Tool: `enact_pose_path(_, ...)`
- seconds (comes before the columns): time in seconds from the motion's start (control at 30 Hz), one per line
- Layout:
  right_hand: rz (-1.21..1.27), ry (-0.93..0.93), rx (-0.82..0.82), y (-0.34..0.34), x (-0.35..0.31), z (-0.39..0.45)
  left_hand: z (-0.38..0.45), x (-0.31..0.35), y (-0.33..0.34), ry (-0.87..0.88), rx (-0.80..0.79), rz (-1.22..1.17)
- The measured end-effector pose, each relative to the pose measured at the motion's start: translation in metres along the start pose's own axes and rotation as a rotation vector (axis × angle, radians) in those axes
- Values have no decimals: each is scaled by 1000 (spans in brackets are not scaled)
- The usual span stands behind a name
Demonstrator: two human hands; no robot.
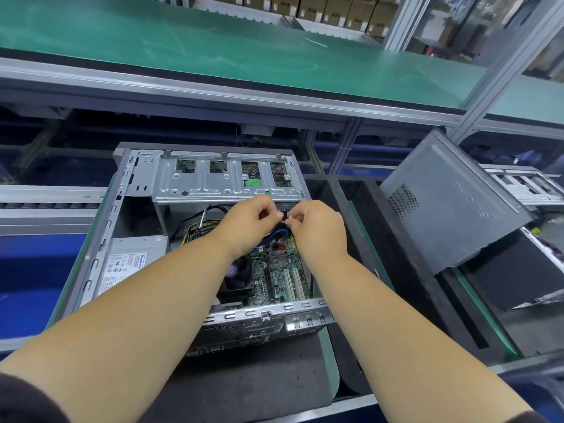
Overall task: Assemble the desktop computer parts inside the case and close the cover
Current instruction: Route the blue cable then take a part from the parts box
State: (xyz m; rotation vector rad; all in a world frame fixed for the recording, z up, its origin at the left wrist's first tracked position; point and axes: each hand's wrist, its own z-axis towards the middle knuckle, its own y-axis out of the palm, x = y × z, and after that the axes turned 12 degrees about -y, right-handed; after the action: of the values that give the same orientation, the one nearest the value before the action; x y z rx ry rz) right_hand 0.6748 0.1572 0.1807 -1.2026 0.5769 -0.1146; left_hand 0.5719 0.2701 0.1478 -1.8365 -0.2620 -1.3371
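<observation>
The open computer case (100,239) lies flat in front of me with its metal drive cage (213,178) at the far end. Inside sit the green motherboard (277,279), a CPU fan (241,276) and the silver power supply (128,267). My left hand (247,224) and my right hand (317,230) meet over the board just below the drive cage. Both pinch a small black connector (284,215) on a blue cable (276,233) between their fingertips. The grey side cover (451,203) leans tilted to the right of the case.
The case rests on a dark foam mat (259,377). Black foam trays (396,270) stand to the right. A green shelf (244,50) runs overhead at the back, and another open case (525,184) sits at far right. Black and yellow cables (195,227) lie near the power supply.
</observation>
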Motion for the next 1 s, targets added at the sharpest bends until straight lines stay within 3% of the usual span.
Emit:
enact_pose_path(0.3, 24, 5, 52, 3, 5, 1, 3, -5, 2, -41, -87, -185)
enact_pose_path(0.53, 54, -10, 64, 4, 5, 0, 4, -4, 0, 22, -40, -145)
enact_pose_path(1.0, -1, -84, 45, 5, 4, -2, 6, -5, 2, -35, -49, -62)
